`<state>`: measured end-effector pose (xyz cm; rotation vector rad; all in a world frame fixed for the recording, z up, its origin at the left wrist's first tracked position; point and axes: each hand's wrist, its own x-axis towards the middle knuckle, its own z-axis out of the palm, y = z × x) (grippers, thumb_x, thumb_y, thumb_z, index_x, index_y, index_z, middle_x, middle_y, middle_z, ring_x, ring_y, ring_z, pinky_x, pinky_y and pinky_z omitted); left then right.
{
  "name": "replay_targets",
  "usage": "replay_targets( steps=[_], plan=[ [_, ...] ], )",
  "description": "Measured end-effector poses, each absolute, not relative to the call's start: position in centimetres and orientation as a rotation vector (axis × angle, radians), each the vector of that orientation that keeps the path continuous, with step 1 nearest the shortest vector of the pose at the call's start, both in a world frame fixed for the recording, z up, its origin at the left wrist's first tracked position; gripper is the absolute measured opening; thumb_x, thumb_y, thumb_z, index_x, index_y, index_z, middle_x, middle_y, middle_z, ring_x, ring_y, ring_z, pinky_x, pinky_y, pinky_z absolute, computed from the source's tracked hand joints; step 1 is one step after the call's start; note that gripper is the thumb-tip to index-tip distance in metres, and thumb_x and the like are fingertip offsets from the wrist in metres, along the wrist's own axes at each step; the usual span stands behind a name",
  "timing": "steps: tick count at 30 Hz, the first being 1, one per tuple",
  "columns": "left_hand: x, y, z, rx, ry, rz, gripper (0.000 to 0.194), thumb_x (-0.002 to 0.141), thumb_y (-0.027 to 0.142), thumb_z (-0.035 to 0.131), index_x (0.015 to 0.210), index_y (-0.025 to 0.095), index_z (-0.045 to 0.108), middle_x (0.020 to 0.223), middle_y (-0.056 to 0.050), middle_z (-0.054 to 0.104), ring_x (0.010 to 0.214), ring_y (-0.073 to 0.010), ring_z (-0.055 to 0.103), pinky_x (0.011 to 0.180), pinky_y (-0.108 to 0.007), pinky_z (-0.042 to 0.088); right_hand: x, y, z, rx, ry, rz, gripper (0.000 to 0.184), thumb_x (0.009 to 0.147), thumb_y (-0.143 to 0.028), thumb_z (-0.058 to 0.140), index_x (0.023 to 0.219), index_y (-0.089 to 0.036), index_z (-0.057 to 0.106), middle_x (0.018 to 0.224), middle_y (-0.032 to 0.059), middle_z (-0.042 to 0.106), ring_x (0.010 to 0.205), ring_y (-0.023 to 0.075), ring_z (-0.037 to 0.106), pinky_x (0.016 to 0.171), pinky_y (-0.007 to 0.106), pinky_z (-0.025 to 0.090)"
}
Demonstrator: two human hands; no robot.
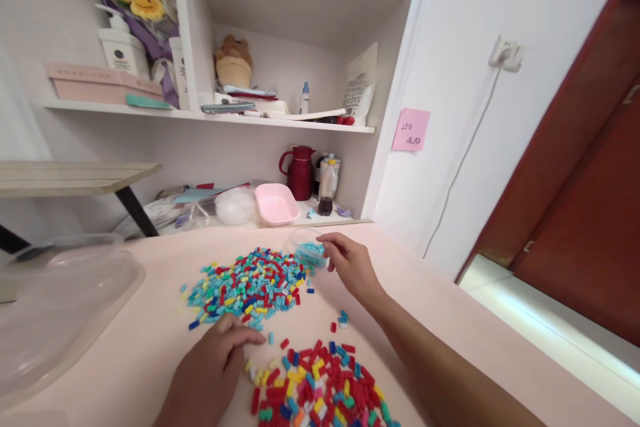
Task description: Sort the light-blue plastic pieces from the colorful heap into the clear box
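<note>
The clear tub (316, 260) sits at the far side of the pink table (400, 347), light-blue bricks (311, 250) inside. Behind it, on the shelf, stand a dark red jug (301, 177) and a yellow-capped bottle (327, 188); a pink bowl (277, 203) is behind and to its left. A mixed far pile (250, 283) spreads from the tub's left side round toward its front, partly between it and the left hand (213, 357). A second, near pile (325, 387) lies in front of the tub, closer to the person.

The right hand (350, 267) is at the tub's right edge, index finger and thumb somewhat apart; I cannot tell whether they pinch a brick or touch the rim. The left hand, in front and left of the tub, has its index finger stretched out, thumb apart below, nothing visible in its grasp. The fingertip is just beside a loose light-blue brick (271, 338).

That brick's long axis runs roughly near to far. The tub's mouth faces up; its long axis is unclear.
</note>
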<state>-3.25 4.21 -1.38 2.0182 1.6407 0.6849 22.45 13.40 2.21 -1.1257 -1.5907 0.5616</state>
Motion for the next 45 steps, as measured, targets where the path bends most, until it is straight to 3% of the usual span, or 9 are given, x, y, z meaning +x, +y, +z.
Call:
replay_targets(
  steps=[3, 6, 12, 20, 32, 39, 45],
  plan=[
    [-3.1, 4.0, -1.1, 2.026, 1.627, 0.698, 0.041, 0.084, 0.019, 0.032, 0.092, 0.030, 0.070, 0.098, 0.000, 0.062, 0.094, -0.0157, 0.062, 0.082, -0.027, 0.045, 21.0, 11.7, 2.5, -1.083, -1.861, 0.934, 0.022, 0.084, -0.029, 0.051, 0.090, -0.018, 0.069, 0.063, -0.0018, 0.059, 0.048, 0.0092, 0.052, 0.049, 0.020, 0.043],
    [-3.0, 3.9, -1.2, 2.034, 1.626, 0.710, 0.042, 0.084, 0.018, 0.031, 0.093, 0.030, 0.070, 0.096, 0.000, 0.062, 0.092, -0.0153, 0.062, 0.080, -0.027, 0.045, 19.4, 10.2, 2.5, -0.958, -2.153, 1.045, 0.016, 0.082, -0.024, 0.056, 0.085, -0.018, 0.070, 0.068, -0.0004, 0.064, 0.058, 0.0102, 0.057, 0.056, 0.020, 0.045],
    [-3.0, 3.8, -1.3, 2.039, 1.661, 0.754, 0.039, 0.083, 0.015, 0.033, 0.088, 0.028, 0.070, 0.095, 0.000, 0.063, 0.090, -0.0153, 0.062, 0.078, -0.026, 0.044, 17.5, 8.8, 1.2, -0.804, -2.427, 0.604, 0.024, 0.081, -0.013, 0.056, 0.096, -0.025, 0.071, 0.089, 0.0005, 0.068, 0.082, 0.0127, 0.061, 0.076, 0.022, 0.045],
    [-2.8, 3.7, -0.7, 1.976, 1.699, 0.811, 0.037, 0.083, 0.015, 0.033, 0.083, 0.025, 0.069, 0.094, -0.001, 0.068, 0.091, -0.0173, 0.062, 0.082, -0.030, 0.044, 16.9, 8.9, 0.1, -0.816, -2.525, 0.448, 0.021, 0.083, -0.013, 0.056, 0.092, -0.026, 0.070, 0.091, 0.0001, 0.068, 0.088, 0.0131, 0.061, 0.079, 0.021, 0.044],
    [-3.2, 4.0, -1.4, 1.982, 1.702, 0.833, 0.035, 0.083, 0.020, 0.035, 0.085, 0.026, 0.070, 0.095, -0.001, 0.068, 0.091, -0.0175, 0.063, 0.080, -0.030, 0.046, 18.0, 10.2, 1.4, -0.967, -2.095, 0.669, 0.012, 0.080, -0.021, 0.060, 0.082, -0.022, 0.071, 0.081, 0.0012, 0.066, 0.072, 0.0133, 0.059, 0.070, 0.024, 0.047],
    [-3.4, 4.7, -2.7, 1.985, 1.694, 0.823, 0.034, 0.084, 0.024, 0.035, 0.086, 0.028, 0.069, 0.098, 0.000, 0.068, 0.095, -0.0184, 0.063, 0.082, -0.032, 0.046, 23.6, 15.1, 0.8, -1.250, -1.460, 0.357, 0.027, 0.077, -0.042, 0.060, 0.087, -0.019, 0.071, 0.072, 0.0024, 0.061, 0.060, 0.0146, 0.052, 0.052, 0.026, 0.046],
    [-3.4, 4.8, -2.8, 1.942, 1.695, 0.861, 0.031, 0.082, 0.026, 0.039, 0.082, 0.029, 0.070, 0.096, 0.002, 0.069, 0.091, -0.0176, 0.065, 0.080, -0.029, 0.048, 25.0, 16.4, -0.1, -1.293, -1.449, 0.472, 0.032, 0.074, -0.044, 0.061, 0.091, -0.018, 0.070, 0.084, 0.0040, 0.066, 0.052, 0.0124, 0.057, 0.052, 0.027, 0.047]
  ],
)
